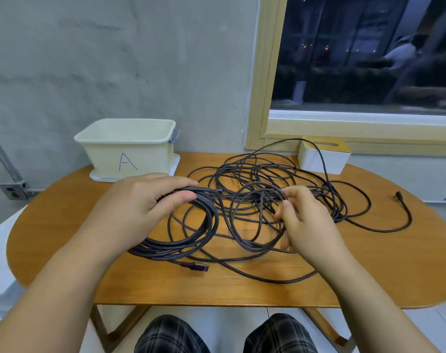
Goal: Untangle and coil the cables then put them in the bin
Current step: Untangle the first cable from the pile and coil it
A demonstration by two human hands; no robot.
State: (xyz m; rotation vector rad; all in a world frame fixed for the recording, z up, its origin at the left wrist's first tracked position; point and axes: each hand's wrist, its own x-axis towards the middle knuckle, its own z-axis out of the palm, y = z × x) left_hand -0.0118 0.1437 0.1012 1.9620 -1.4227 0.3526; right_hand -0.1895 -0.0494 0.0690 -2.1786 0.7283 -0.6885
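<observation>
My left hand (140, 200) grips a coil of thick braided dark cable (191, 240), several loops bunched together, whose lower part rests on the table; a purple plug (195, 266) sticks out below it. My right hand (303, 220) pinches a loop of the same braided cable (257, 186) between thumb and fingers, just right of the coil. Behind both hands a tangle of thin black cable (267, 171) spreads over the table, one end with a plug (398, 194) at the far right. The cream bin (130, 149) marked "A" stands open at the back left.
The wooden table (242, 289) has rounded ends. A white box with a yellow top (324, 156) stands at the back right under the window, a cable draped over it. The bin sits on a white tray (97, 175). My knees show below the table's front edge.
</observation>
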